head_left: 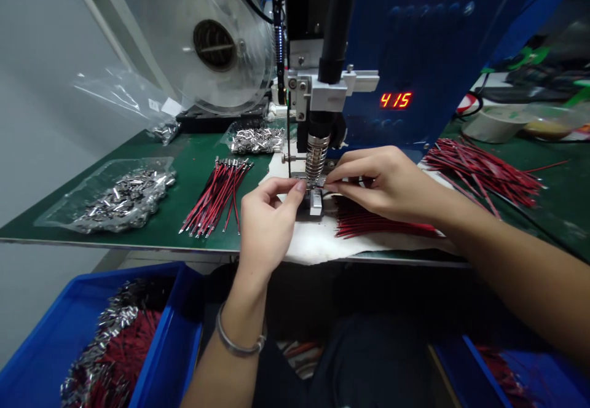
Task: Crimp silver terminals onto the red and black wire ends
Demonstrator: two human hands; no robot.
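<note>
Both of my hands meet at the head of a bench press machine, below its spring-wrapped plunger. My left hand is closed, thumb and forefinger pinched at the left of the small metal die; whatever they hold is too small to make out. From the right, my right hand pinches a thin wire, largely hidden by the fingers, with its end at the die. Under that hand lies a bundle of red and black wires on a white sheet.
Left on the green table are wires with metal ends and plastic trays of small metal parts. More red wires are piled right. Below stands a blue bin. A clear reel and blue housing stand behind.
</note>
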